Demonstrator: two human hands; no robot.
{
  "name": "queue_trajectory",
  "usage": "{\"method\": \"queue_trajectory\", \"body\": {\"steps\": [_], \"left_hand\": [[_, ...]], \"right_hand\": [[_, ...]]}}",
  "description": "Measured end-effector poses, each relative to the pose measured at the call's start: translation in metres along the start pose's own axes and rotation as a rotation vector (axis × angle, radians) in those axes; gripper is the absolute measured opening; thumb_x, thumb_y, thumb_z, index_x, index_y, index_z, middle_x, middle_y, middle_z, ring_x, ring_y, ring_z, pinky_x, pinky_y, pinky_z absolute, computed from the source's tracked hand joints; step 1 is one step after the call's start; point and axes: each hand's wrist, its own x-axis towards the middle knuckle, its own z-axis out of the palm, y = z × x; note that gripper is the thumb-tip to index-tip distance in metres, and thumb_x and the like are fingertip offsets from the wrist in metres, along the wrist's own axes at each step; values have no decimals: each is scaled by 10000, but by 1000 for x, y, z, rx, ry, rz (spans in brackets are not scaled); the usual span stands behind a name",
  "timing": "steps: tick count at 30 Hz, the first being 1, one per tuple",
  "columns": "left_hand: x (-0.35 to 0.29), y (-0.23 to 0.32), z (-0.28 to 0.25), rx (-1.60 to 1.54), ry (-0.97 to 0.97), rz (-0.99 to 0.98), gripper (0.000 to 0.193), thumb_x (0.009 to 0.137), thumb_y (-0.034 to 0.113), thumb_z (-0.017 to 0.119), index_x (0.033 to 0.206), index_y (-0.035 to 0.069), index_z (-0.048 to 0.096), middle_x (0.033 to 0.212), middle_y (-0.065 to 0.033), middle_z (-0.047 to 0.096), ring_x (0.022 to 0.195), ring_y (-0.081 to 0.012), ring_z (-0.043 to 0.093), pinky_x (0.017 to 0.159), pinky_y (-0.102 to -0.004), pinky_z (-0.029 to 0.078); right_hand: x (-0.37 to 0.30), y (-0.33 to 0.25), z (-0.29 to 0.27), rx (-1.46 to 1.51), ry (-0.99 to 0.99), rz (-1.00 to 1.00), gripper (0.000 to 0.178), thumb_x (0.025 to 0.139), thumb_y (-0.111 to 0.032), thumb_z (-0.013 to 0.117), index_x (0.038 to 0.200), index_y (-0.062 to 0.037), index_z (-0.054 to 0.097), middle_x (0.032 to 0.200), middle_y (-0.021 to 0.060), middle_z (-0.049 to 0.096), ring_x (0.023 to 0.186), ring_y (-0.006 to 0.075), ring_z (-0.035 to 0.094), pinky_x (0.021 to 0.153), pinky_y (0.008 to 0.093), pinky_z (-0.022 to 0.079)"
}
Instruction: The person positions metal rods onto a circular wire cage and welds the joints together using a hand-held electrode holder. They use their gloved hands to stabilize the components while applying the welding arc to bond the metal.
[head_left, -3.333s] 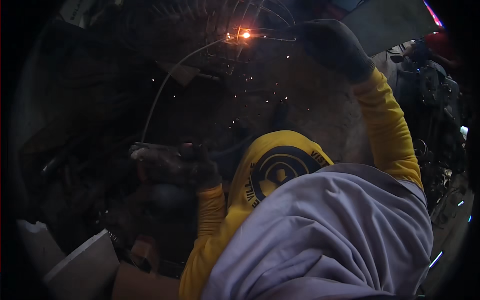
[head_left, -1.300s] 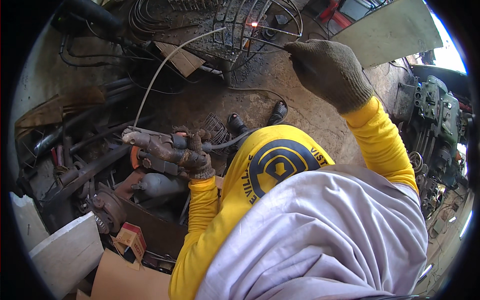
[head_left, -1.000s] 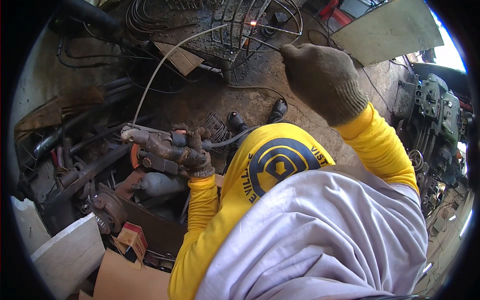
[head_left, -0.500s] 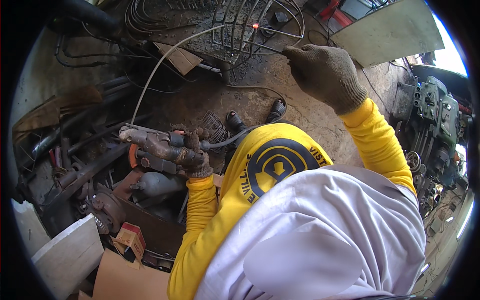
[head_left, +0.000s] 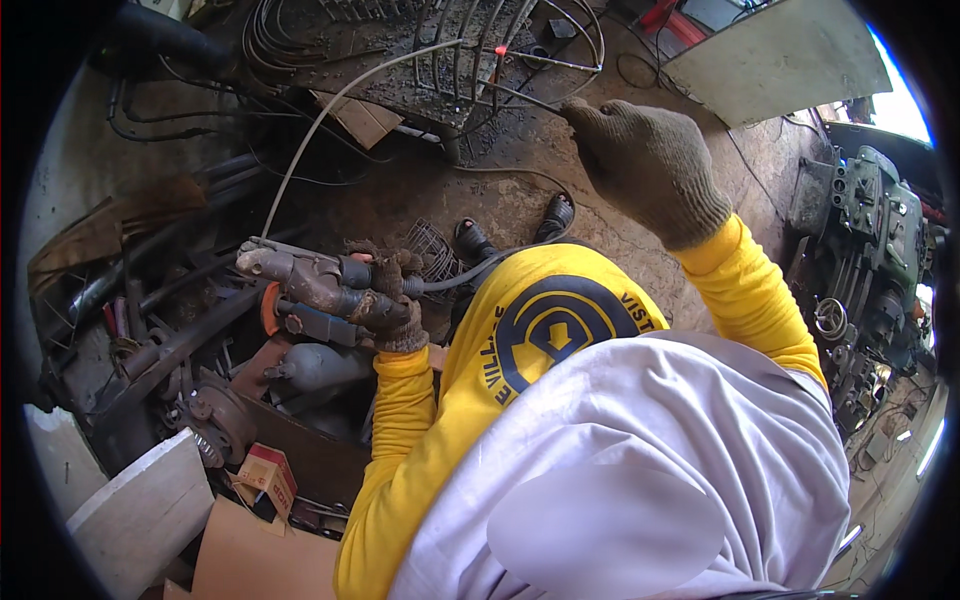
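Note:
My left hand, in a knit work glove, is closed around a worn welding electrode holder at the left. A long pale electrode rises from it in a curve to the curved-bar metal frame. My right hand, gloved too, pinches a thin dark metal rod whose far end reaches the frame's bars. One small spot on the frame glows red, a little beyond the electrode's tip. Whether the tip touches a bar, I cannot tell.
The frame rests on a debris-covered metal worktable. A grey cable runs from the holder past my sandalled feet. Scrap metal and a grey cylinder crowd the left. A machine stands right, near a leaning pale panel.
The electrode's tip has shifted slightly right and away from me along the frame. The glowing spot looks duller red. My right hand has come slightly nearer with its rod; both hands keep their grips.

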Motion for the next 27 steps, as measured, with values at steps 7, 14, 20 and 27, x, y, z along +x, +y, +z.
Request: {"method": "queue_trajectory", "body": {"steps": [7, 14, 20, 27], "left_hand": [[10, -26, -14, 273, -342, 294, 319, 936, 89, 699, 1193, 194, 542, 1042, -113, 677, 768, -171, 667, 677, -349, 586], [19, -37, 39, -198, -392, 6, 315, 943, 80, 679, 1207, 193, 549, 1154, -124, 656, 787, -170, 673, 692, -377, 606], [25, -32, 48, -298, -433, -55, 314, 950, 72, 662, 1219, 192, 555, 1250, -133, 638, 802, -169, 679, 705, -401, 623], [13, -15, 47, -345, -352, -108, 318, 953, 93, 659, 1243, 204, 590, 1269, -153, 651, 850, -210, 708, 725, -486, 651]], "right_hand": [[-30, -14, 20, 626, 50, 75, 248, 909, -195, 672, 1145, -156, 736, 879, 128, 733, 780, 326, 726, 674, 419, 586], [-11, -44, 82, 959, -77, -66, 288, 919, -214, 691, 1182, -105, 739, 1042, 169, 745, 938, 357, 722, 831, 419, 586], [-12, -29, 94, 911, -96, 20, 336, 891, -298, 730, 1181, -127, 741, 1025, 140, 733, 949, 340, 703, 843, 432, 561], [25, 5, 103, 318, 342, 77, 467, 861, -399, 760, 1261, -167, 695, 1157, 82, 711, 1088, 313, 666, 923, 450, 506]]}}
